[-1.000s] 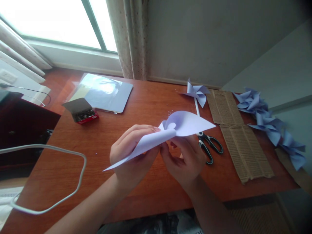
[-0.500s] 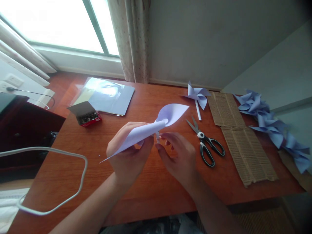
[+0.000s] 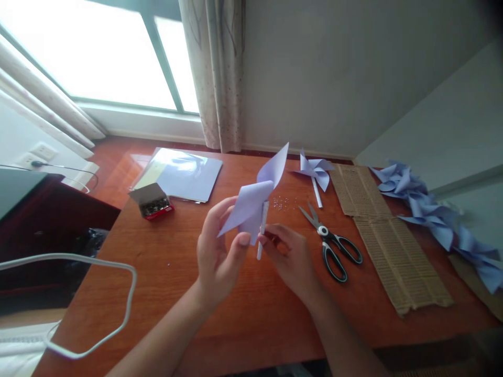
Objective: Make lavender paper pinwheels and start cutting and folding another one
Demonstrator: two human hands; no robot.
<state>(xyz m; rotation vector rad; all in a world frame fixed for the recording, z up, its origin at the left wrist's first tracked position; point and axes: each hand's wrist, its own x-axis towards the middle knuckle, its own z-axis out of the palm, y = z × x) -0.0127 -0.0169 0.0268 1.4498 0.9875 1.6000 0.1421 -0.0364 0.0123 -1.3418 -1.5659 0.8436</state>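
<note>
Above the desk [image 3: 236,324], the left hand [image 3: 220,251] pinched the pinwheel [image 3: 253,201]; the right hand [image 3: 293,256] gripped its upright stick [image 3: 262,230] just beside.

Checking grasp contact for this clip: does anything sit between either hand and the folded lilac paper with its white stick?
Nothing visible does. The left hand grips the lilac paper directly, and the right hand pinches the white stick just below it, above the table.
</note>
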